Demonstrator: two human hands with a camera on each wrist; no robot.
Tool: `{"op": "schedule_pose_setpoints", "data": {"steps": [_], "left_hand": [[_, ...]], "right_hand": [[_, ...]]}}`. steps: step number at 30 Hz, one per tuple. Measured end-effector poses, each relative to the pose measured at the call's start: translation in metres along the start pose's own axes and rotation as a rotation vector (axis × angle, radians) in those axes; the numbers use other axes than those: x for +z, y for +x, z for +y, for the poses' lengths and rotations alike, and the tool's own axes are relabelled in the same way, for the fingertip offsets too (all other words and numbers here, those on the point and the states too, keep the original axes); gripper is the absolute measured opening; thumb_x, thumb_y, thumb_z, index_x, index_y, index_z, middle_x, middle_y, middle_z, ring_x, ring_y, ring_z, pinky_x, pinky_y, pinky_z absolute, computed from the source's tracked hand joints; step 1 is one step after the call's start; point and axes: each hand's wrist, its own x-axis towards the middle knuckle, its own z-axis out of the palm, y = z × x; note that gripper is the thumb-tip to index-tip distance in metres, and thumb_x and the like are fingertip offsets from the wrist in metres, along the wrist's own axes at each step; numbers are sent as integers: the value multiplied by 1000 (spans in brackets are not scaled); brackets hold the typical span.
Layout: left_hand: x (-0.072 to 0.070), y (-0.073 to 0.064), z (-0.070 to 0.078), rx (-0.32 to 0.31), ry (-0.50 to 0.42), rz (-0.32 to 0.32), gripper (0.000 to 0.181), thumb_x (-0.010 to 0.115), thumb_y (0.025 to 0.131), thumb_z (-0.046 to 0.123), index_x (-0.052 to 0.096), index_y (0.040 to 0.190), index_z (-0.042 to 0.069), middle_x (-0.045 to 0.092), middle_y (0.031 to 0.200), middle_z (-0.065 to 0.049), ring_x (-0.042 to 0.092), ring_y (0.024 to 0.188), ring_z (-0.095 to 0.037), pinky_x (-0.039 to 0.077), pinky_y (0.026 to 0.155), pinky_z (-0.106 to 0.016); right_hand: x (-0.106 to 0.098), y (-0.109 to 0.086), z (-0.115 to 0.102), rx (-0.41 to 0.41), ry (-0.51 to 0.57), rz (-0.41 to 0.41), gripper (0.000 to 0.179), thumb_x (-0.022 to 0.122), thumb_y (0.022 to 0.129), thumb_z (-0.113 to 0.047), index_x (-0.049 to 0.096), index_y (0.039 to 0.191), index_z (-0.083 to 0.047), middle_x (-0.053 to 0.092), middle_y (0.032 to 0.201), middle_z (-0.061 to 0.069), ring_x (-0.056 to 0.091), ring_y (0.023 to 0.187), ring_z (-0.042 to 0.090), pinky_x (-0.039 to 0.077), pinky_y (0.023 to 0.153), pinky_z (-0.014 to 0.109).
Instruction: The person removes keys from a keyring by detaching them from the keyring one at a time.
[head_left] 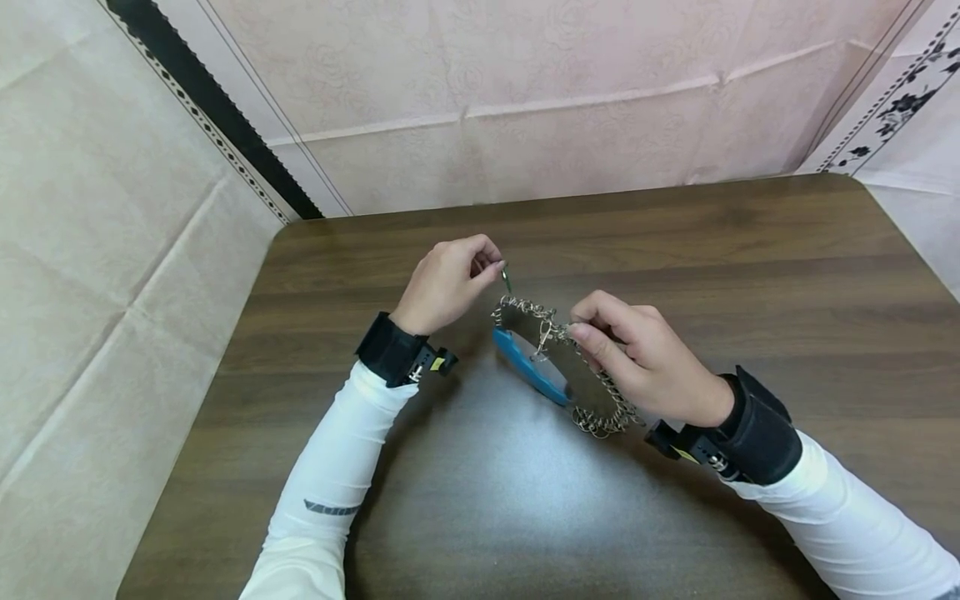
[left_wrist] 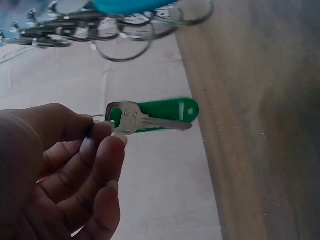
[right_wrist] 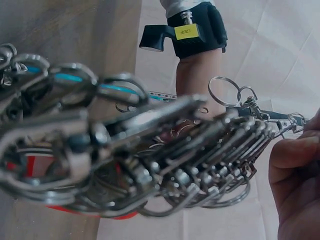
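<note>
My left hand (head_left: pixel 453 279) pinches the small ring of a silver key (left_wrist: pixel 127 119) that has a green tag (left_wrist: pixel 172 107) behind it. To its right, my right hand (head_left: pixel 637 358) pinches a small metal snap hook (head_left: pixel 551 332) with thumb and forefinger. The hook joins a loop of several metal clasps and split rings (head_left: pixel 603 417). A blue curved piece (head_left: pixel 528 367) lies along the loop's left side. In the right wrist view the clasps (right_wrist: pixel 190 170) crowd close to the camera, and red parts show beneath them. The key hangs beside the loop's upper left end.
A brown wooden table (head_left: pixel 450 517) lies under both hands. Pale patterned cloth (head_left: pixel 525 108) hangs behind its far edge, and more cloth (head_left: pixel 112 292) covers the left side. Each wrist wears a black strap (head_left: pixel 390 350) with a small camera.
</note>
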Motion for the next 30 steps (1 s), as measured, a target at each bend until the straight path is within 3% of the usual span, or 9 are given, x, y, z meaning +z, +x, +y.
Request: {"op": "schedule_pose_setpoints", "data": {"steps": [12, 30], "left_hand": [[9, 2, -12, -14, 12, -59, 10, 64, 101, 19, 71, 103, 12, 73, 93, -1, 66, 83, -13, 54, 75, -31], [14, 3, -28, -124, 121, -162, 11, 62, 100, 20, 69, 100, 11, 69, 90, -3, 59, 77, -17, 46, 67, -31]], "right_hand": [[1, 0, 0, 13, -6, -11, 9, 51, 104, 1, 54, 96, -2, 47, 69, -2, 45, 59, 4, 38, 54, 17], [0, 0, 1, 35, -13, -17, 11, 51, 102, 6, 54, 94, -2, 47, 70, -3, 46, 59, 4, 39, 54, 17]]}}
